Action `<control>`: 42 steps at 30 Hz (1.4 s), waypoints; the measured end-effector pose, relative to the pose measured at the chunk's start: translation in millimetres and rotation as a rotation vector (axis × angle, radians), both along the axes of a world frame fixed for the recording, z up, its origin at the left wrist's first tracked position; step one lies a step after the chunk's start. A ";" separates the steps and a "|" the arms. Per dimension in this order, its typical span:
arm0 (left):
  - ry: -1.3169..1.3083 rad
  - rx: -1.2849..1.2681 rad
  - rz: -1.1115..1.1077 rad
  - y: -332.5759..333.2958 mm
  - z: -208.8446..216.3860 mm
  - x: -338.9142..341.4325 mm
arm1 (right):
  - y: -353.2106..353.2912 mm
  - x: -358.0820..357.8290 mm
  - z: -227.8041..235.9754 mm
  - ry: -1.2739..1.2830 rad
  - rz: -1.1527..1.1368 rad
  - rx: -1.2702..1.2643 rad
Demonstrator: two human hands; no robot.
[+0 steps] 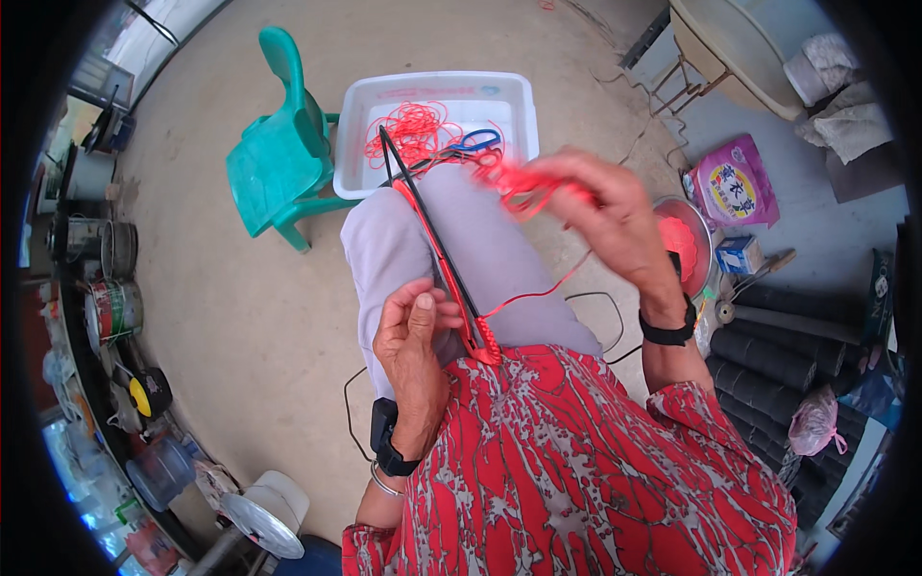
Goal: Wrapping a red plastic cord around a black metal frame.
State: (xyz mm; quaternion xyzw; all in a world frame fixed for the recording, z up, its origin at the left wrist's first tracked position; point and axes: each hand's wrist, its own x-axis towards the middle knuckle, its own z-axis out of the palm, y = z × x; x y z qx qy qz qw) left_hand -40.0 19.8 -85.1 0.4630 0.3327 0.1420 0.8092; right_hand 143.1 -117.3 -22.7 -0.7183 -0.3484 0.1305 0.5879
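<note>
Across my lap lies a long narrow black frame (444,252) with red cord wound along it and a knotted red section (487,338) at its near end. Beside the frame is my left hand (411,331), its fingers loosely curled and the thumb apart from their tips; nothing shows in it. My right hand (610,216), blurred by motion, is raised to the right, closed on a looped bundle of red cord (523,187). A single red strand (538,293) runs from the knotted section toward the right hand.
Ahead of my knees, a white plastic tub (437,84) contains tangled red cord (413,132) and blue-handled scissors (475,140). A green plastic chair (279,158) stands left of it. On the right are a metal bowl (704,240), a purple bag (735,182) and dark rolls (768,355).
</note>
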 end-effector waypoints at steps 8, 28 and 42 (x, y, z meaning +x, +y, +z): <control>-0.081 0.452 -0.055 12.8 9.6 3.4 | 46.7 -23.4 -24.2 -0.497 0.505 -0.178; 0.199 0.030 -0.046 2.2 -6.2 -8.2 | 2.6 -40.8 -52.2 -0.123 0.405 -0.218; 0.119 -0.183 -0.195 -2.6 -4.4 0.3 | -3.6 -50.2 -67.2 -0.304 0.368 -0.333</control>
